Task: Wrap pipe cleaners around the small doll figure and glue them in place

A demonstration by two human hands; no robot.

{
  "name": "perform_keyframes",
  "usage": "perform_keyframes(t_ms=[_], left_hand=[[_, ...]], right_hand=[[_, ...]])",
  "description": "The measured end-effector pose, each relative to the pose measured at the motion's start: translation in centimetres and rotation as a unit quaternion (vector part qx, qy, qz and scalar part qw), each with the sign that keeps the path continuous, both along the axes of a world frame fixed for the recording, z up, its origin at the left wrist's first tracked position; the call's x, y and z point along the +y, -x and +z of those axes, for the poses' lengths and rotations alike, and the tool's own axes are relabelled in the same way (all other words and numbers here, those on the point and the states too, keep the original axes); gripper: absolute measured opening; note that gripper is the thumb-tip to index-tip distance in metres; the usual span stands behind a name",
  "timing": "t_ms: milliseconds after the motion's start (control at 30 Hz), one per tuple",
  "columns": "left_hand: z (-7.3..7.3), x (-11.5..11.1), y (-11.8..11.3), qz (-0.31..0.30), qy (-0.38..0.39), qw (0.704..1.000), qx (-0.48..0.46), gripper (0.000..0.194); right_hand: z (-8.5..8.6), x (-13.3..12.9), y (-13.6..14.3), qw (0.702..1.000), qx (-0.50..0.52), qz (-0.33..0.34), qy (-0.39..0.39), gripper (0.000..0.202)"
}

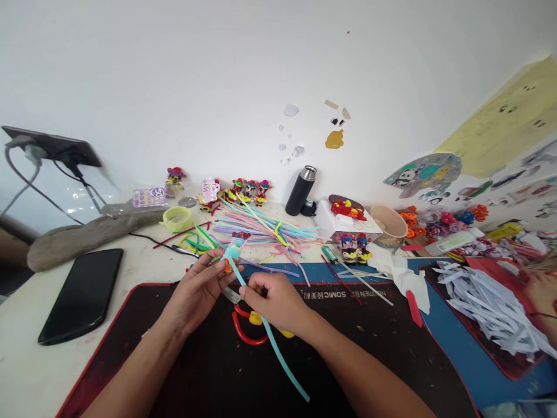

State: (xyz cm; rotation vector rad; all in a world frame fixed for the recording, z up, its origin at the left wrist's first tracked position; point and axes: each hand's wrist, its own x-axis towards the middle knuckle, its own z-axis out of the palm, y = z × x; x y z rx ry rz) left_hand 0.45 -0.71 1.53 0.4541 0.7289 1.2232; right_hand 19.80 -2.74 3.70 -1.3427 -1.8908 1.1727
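My left hand (204,283) is closed around a small pipe-cleaner figure (234,249), light blue with dark red at its top and an orange bit below. From the figure a long light-blue pipe cleaner (281,355) runs down to the right, its free end hanging over the black mat. My right hand (272,295) pinches this strand a short way from the figure. Under my hands lie red-handled scissors (249,341), partly covered by the right hand. A small yellow piece (255,318) shows beside their handle.
Behind my hands lies a pile of pastel pipe cleaners (261,223). Finished figures (261,193), a black thermos (301,190) and a white box (343,223) stand along the wall. A phone (81,296) lies left; paper strips (496,307) and another person's hand (542,293) are right.
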Motion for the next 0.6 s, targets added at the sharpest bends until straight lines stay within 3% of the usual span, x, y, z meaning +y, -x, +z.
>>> perform_keyframes(t_ms=[600], left_hand=[[-0.20, -0.05, 0.04, 0.002, -0.030, 0.999, 0.031, 0.035]], right_hand=[[-0.06, 0.12, -0.61, 1.000, -0.001, 0.003, -0.003, 0.036]])
